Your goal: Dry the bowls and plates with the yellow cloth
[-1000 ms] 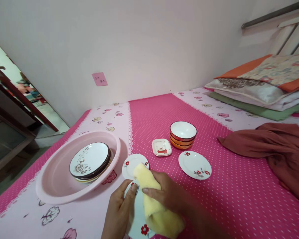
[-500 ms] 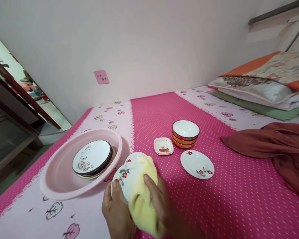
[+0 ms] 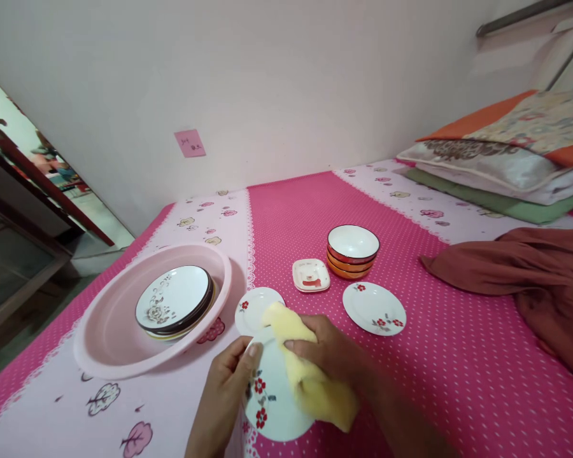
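A white plate with red flowers (image 3: pixel 279 413) is tilted in front of me, gripped at its left rim by my left hand (image 3: pixel 232 381), thumb on top. My right hand (image 3: pixel 332 350) is closed on a yellow cloth (image 3: pixel 310 381) and presses it against the plate's right side. Just beyond the held plate, a similar flowered plate (image 3: pixel 255 305) lies on the pink bedspread, partly covered by the cloth. Another flowered plate (image 3: pixel 375 308) lies farther right.
At left stands a pink basin (image 3: pixel 100 350) with several stacked plates (image 3: pixel 174 296) inside. Stacked bowls (image 3: pixel 353 245) and a small square dish (image 3: pixel 310 275) sit farther back. On the right are a brown cloth (image 3: pixel 530 273) and piled cushions (image 3: pixel 506 159). A wall rises behind.
The held plate has turned, its flowers moving from the upper left to the lower left. My right hand and the cloth have shifted up and right across it.
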`<state>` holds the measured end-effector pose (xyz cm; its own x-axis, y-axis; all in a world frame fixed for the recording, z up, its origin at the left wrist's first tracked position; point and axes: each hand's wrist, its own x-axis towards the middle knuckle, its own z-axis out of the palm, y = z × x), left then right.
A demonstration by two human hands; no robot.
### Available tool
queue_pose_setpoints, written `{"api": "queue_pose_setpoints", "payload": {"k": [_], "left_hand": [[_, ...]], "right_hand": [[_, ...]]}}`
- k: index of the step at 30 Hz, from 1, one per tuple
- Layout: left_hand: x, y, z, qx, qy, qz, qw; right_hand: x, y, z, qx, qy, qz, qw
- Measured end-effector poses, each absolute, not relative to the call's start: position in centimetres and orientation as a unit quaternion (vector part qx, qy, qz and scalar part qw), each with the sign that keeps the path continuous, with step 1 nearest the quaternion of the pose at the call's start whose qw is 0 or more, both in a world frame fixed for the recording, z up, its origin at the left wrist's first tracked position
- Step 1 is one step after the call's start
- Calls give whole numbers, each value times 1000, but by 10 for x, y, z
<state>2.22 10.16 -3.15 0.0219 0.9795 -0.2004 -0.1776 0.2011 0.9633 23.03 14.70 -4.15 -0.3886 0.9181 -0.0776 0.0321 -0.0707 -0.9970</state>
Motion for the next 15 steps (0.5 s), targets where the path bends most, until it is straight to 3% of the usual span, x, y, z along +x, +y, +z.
{"api": "queue_pose_setpoints", "payload": {"k": [6,12,15], "left_hand": [[41,103,-31,320,537,583,518],[55,102,-33,197,584,688,382],[62,102,-37,155,603,715,317]], "right_hand": [[214,143,-43,-418,-545,591,422],[175,130,-59,-377,-395,652,526],[152,120,-69,-404,-327,668,532]]}}
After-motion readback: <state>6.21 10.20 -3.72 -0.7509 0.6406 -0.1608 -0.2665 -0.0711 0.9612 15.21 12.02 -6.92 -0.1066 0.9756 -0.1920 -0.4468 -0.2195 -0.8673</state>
